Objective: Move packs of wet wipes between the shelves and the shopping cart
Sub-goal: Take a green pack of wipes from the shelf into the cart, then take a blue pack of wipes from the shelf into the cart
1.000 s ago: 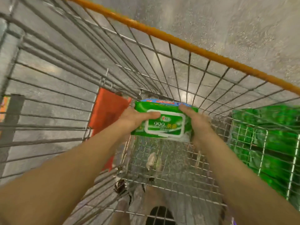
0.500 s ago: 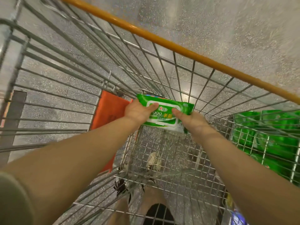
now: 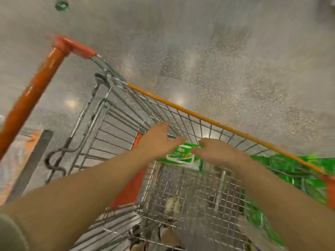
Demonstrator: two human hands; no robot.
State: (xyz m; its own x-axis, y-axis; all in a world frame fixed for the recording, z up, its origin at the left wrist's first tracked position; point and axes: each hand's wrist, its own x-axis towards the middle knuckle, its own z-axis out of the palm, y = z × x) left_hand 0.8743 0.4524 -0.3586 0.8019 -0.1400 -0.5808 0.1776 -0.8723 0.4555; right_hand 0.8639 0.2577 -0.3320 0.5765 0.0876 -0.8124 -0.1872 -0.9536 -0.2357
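Observation:
A green pack of wet wipes (image 3: 182,156) with a white label sits low inside the wire shopping cart (image 3: 197,192), near its far end. My left hand (image 3: 156,141) hovers over the pack's left end; its fingers are straight and spread, lifted off the pack. My right hand (image 3: 215,151) is on the pack's right end with its fingers curled over it. Both forearms reach in from the bottom of the view.
An orange rail (image 3: 223,125) tops the cart's far side, and a thick orange bar (image 3: 30,95) runs at the left. An orange-red panel (image 3: 132,187) hangs on the cart's left side. More green packs (image 3: 297,167) lie at the right. Speckled grey floor lies beyond.
The pack has gone down and further into the cart. My left hand has let go and opened. The camera has tipped up, showing more floor and the orange bar.

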